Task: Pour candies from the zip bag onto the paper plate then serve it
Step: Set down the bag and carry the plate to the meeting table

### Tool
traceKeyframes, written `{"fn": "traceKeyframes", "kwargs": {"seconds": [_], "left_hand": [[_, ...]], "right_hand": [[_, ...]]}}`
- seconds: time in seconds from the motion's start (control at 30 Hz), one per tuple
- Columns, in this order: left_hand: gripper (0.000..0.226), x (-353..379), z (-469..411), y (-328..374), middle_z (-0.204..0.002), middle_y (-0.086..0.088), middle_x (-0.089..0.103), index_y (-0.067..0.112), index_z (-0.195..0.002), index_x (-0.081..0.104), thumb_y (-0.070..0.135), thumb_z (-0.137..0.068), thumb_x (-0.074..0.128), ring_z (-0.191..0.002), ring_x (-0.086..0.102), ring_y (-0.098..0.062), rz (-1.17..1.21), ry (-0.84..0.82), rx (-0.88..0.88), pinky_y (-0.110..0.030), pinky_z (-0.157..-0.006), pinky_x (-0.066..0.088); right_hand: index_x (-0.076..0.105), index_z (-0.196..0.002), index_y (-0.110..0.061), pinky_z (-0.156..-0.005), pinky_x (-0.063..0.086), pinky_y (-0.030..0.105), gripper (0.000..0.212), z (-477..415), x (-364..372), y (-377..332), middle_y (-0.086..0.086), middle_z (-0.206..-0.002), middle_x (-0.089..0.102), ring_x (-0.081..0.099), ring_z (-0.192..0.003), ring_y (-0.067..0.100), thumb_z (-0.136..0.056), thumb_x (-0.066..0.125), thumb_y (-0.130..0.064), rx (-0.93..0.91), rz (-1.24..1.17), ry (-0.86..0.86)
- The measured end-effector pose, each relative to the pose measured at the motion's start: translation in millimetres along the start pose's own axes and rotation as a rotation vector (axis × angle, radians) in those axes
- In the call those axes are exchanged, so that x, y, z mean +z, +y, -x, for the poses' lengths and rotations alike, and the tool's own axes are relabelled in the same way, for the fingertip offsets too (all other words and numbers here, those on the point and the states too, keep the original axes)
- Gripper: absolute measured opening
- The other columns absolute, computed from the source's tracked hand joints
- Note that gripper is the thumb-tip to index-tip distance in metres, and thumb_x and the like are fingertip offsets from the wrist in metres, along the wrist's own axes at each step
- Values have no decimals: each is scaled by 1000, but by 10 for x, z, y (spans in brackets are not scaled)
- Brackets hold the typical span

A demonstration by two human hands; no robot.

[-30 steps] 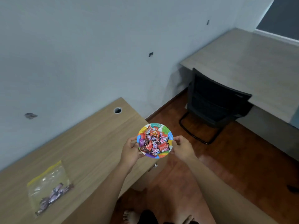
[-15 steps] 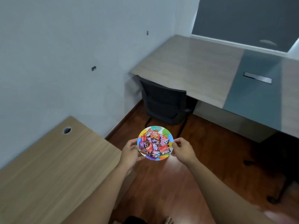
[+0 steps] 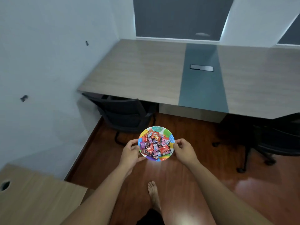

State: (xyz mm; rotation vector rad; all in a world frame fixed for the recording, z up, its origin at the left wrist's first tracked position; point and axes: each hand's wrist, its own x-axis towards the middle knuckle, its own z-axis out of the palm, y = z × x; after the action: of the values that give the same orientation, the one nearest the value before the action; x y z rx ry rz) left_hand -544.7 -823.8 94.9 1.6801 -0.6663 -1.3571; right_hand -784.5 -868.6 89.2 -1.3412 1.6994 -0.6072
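A small colourful paper plate [image 3: 167, 133] is held level in the air over the wooden floor, in the middle of the view. A heap of red, purple and pink wrapped candies [image 3: 155, 144] fills it. My left hand [image 3: 130, 151] grips the plate's left rim and my right hand [image 3: 184, 150] pinches its right rim. The zip bag is out of view.
A long grey-wood desk [image 3: 146, 70] with a dark centre strip stands ahead, with a black chair [image 3: 123, 114] tucked under its left end and another chair [image 3: 279, 137] at right. A light wooden desk [image 3: 37, 197] corner is at lower left. My bare foot [image 3: 153, 194] is on the floor.
I have turned right and away from the light wooden desk, carrying the plate in both hands; the zip bag has left the view and the long desk now lies straight ahead.
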Motion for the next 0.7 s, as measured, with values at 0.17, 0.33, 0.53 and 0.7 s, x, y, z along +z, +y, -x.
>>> {"fn": "traceKeyframes", "kwargs": {"seconds": [0.17,0.33,0.53,0.7], "left_hand": [[28,559,-571,322,-119,-9,78,22,-136,61,13,-111,54,-106,81,-23,-46,-82,-3,-49,-90,69],[29,1065,-1196,769,-121,-12,77,21,-136,61,13,-109,58,-107,81,-25,-77,-161,1,-48,-89,69],[30,1628,-1917,1225,-121,-12,76,21,-138,59,14,-108,60,-107,81,-25,-151,-261,-3,-51,-91,69],[31,2159,-2388,1500,-121,-13,76,19,-137,59,12,-107,61,-106,82,-26,-210,-314,-20,-50,-89,69]], "right_hand": [[69,-102,-19,-66,63,34,12,-580,-387,52,-4,-92,80,80,-80,12,-103,61,-27,65,-20,62],[68,-106,-17,-71,68,36,15,-1228,-745,-2,-2,-94,80,80,-80,12,-106,60,-29,106,-50,124],[67,-108,-17,-75,68,39,14,-1899,-1111,-57,-1,-97,79,79,-82,11,-108,59,-29,159,-86,197],[66,-108,-16,-67,65,31,12,-2404,-1466,-20,2,-98,79,79,-80,14,-108,59,-26,203,-151,243]]}}
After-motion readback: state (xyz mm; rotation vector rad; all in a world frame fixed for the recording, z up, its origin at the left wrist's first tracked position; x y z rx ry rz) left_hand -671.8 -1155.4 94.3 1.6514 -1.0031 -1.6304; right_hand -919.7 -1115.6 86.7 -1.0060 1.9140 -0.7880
